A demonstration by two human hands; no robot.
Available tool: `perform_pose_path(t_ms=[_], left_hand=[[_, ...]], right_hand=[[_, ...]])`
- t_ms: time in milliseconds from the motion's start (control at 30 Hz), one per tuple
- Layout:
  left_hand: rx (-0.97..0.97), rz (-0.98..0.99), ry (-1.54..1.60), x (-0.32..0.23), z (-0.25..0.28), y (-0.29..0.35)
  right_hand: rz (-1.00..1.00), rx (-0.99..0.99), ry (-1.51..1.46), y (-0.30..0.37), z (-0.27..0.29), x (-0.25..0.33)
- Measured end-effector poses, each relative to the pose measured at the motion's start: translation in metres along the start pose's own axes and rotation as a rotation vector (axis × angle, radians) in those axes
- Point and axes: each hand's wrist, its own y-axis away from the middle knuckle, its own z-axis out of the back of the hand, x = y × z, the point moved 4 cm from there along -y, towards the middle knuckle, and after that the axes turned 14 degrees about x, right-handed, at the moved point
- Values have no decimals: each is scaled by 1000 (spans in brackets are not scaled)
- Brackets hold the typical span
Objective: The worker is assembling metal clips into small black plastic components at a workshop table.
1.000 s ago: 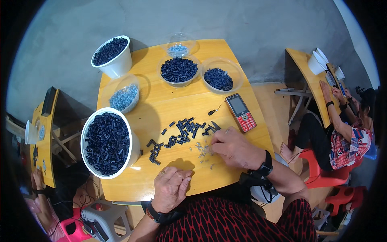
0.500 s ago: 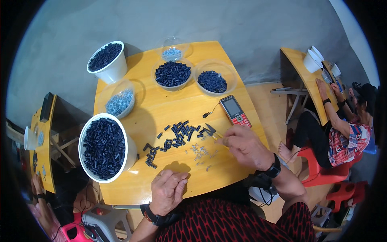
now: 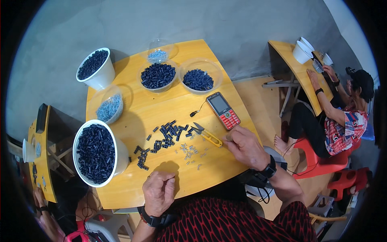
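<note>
- Right hand [image 3: 244, 147] is just beside the handle end of the yellow-handled snips [image 3: 210, 137], fingers curled; can't tell if it's actually gripping anything
- Snips lie on the table [image 3: 225, 169], blades by the loose black pieces [image 3: 171, 131], below the red phone [image 3: 222, 109]
- Left hand [image 3: 159, 192]'s half-curled near the table's front edge, can't tell if something's in there
- Tiny silvery bits [image 3: 188, 151] sit scattered between both hands and the black pieces

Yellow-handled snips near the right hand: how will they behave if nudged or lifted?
The yellow-handled snips will probably feel stiff, given their metal-looking blades. Lying flat on the glossy table, they'd likely slide, not roll. The blades stand parted, so they may give when squeezed.
</note>
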Motion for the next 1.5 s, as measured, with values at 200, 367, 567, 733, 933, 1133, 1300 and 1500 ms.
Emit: perform_pose_path(t_ms=[200,367,567,733,933,1133,1300,1500], left_hand=[[-12,6,8,0,-1,1],[-15,9,15,0,0,1],[-20,2,-5,-1,0,0],[-6,-12,11,-2,1,0],[-57,37,129,8,0,5],[-98,100,295,21,3,19],[-125,164,484,22,-2,13],[-152,136,628,28,1,18]], right_hand=[[-120,30,-28,14,-9,1],[-134,23,2,12,-13,3],[-104,-24,22,12,-16,5],[-111,-20,20,10,-15,5],[-90,31,59,13,-11,6],[-59,8,-319,29,-15,18],[-243,118,-895,43,-38,21],[-158,229,-939,24,-56,38]])
